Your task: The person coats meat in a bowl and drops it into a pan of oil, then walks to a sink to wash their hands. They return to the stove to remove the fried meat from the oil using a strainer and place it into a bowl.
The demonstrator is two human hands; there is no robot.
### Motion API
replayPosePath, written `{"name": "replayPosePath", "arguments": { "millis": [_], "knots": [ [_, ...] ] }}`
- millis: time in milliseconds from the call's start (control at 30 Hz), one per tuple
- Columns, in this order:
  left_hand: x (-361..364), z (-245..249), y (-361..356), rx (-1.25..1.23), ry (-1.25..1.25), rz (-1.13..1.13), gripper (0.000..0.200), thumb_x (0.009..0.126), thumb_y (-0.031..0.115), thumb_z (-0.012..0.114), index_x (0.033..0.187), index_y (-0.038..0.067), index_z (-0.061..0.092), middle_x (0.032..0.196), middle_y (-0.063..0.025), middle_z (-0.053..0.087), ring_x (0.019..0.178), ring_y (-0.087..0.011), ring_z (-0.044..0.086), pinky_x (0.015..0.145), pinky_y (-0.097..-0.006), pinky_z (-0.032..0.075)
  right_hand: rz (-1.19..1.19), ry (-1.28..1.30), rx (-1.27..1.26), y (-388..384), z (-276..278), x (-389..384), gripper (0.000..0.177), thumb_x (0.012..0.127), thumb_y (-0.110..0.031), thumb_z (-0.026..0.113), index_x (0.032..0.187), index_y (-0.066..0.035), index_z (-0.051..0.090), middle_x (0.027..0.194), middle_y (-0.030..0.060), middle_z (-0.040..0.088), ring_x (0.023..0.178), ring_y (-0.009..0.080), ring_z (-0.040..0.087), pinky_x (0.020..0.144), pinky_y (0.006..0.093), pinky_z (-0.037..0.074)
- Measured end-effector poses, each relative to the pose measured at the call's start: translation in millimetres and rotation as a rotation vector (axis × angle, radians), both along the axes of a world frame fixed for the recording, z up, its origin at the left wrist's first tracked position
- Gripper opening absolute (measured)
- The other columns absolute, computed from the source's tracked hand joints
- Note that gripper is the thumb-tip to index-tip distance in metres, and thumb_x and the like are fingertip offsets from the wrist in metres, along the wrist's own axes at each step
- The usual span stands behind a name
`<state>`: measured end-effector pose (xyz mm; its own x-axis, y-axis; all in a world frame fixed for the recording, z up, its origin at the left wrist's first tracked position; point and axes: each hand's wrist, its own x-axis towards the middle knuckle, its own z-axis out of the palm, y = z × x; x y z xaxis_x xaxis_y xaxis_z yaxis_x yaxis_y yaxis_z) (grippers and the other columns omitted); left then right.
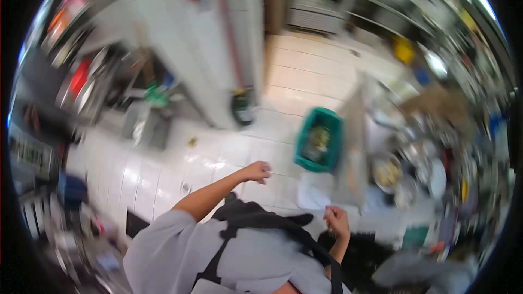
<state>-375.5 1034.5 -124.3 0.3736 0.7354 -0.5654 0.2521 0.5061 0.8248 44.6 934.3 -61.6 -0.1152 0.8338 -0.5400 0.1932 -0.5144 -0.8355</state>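
Note:
My left hand (256,172) is stretched forward over the white tiled floor, its fingers curled in and nothing visible in them. Lower on the right, my right hand (338,221) is held up near my side with bent, closed fingers; I make out no object in it. Both hands are slightly blurred. Ahead and between them stands a green tub (300,147) on the floor, with yellowish and dark scraps (320,139) inside. A white sheet or bag (315,188) lies just in front of the tub. Neither hand touches these things.
A counter on the right holds metal bowls (417,147) and a bowl of pale food (387,173). A dark bottle-like object (242,108) stands by the pillar (180,49). A grey bin (146,125) is on the left. Another person's grey clothing (425,272) shows lower right.

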Motion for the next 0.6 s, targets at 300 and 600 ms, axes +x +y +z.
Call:
{"name": "replayPosePath", "arguments": {
  "millis": [300, 600],
  "knots": [
    [-325, 20, -65, 0.014, -0.214, 0.622, 0.028, 0.091, 0.015, 0.066, 0.112, -0.002, 0.058, 0.092, -0.0118, 0.066, 0.076, -0.0231, 0.073, 0.065, -0.0318, 0.059, 0.609, -0.504, 0.078, 94, -29, -272, 0.031, 0.089, -0.022, 0.065, 0.103, 0.005, 0.069, 0.065, 0.0102, 0.067, 0.044, 0.0127, 0.057, 0.041, 0.0283, 0.044],
    [-588, -6, -6, 0.097, -0.59, 1.126, 0.016, 0.095, 0.012, 0.061, 0.106, 0.001, 0.058, 0.094, -0.0161, 0.068, 0.085, -0.0281, 0.072, 0.074, -0.0379, 0.061, 0.726, -0.467, 0.107, 222, -76, -438, 0.022, 0.089, -0.018, 0.062, 0.091, 0.001, 0.072, 0.065, 0.0065, 0.066, 0.048, 0.0122, 0.059, 0.045, 0.0288, 0.046]
  ]
}}
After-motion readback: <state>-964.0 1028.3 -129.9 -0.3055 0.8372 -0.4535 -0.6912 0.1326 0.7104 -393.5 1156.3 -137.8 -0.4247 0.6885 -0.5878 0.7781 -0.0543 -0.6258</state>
